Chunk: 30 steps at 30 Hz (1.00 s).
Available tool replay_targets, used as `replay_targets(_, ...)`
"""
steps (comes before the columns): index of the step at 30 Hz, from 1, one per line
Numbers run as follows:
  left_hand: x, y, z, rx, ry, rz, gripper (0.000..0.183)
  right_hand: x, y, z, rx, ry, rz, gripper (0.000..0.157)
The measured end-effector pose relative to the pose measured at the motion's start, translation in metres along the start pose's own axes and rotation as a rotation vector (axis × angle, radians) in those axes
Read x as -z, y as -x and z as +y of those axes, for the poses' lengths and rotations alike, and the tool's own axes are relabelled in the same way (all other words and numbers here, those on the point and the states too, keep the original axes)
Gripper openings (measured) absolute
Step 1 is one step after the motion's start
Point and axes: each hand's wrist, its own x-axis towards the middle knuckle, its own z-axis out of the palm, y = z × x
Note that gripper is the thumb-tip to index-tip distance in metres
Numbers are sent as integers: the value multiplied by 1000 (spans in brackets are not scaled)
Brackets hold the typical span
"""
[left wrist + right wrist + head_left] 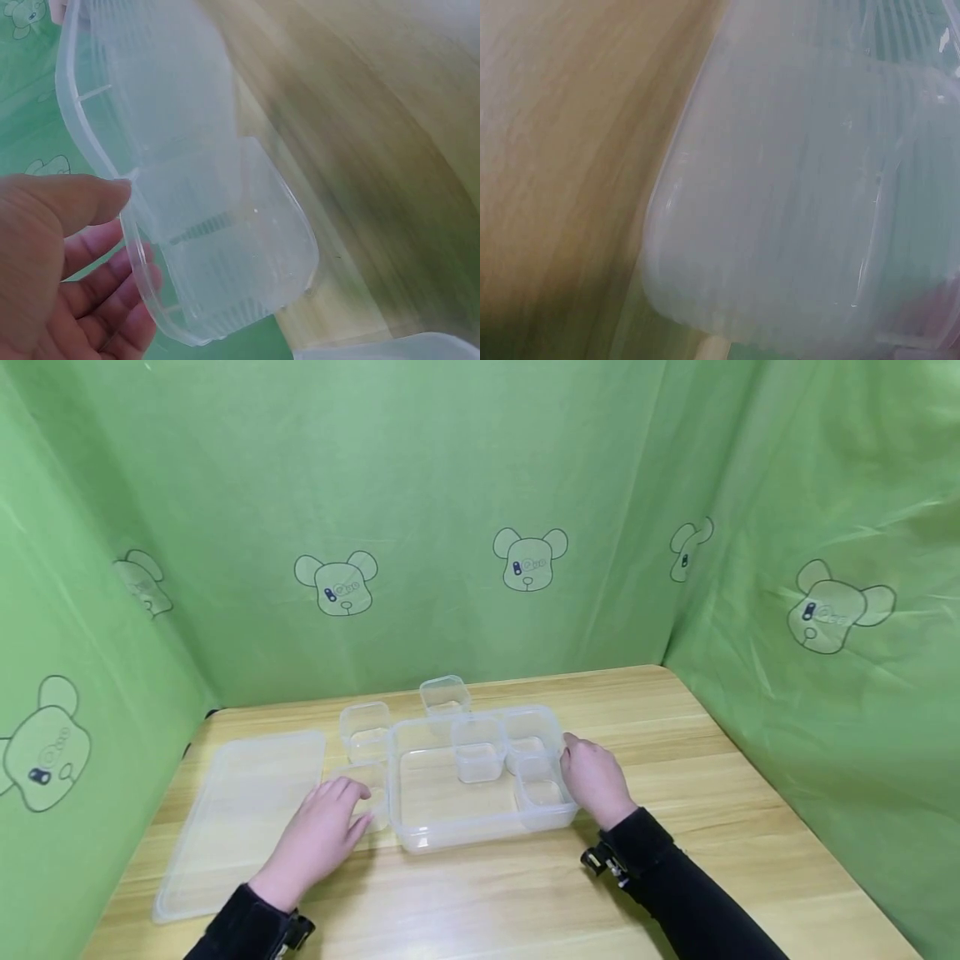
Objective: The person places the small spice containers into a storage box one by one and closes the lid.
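A large clear plastic box (450, 835) stands in the middle of the table, with three small clear containers (480, 768) in its right half. At its right wall is my right hand (596, 781), fingers bent at the rim and partly hidden; in the right wrist view the clear box wall (757, 187) fills most of the frame. My left hand (322, 831) is at a small clear container (371, 772) left of the box. In the left wrist view the thumb (101, 199) touches a clear rim, and the loosely bent fingers are spaced from it.
A flat clear lid (240, 810) lies on the left of the wooden table (480, 910). Two more small containers stand outside the box, one at its back left (367, 735) and another behind it (446, 695). Green cloth (450, 468) surrounds the table's back and sides.
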Motion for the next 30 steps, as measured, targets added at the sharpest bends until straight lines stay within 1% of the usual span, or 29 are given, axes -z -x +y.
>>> replay_targets(8,-8,0,-3,6,-23,-42,29,0,0,-1,2,-1,3,36)
replay_targets(14,-10,-1,-4,0,-26,-64,24,-1,0,-2,13,3,17,36)
replay_targets(24,-9,-3,-4,-18,-27,-56,17,0,1,-3,7,16,20,36)
replay_targets(30,-6,-4,-4,-39,-21,-53,18,0,2,-3,8,15,27,36)
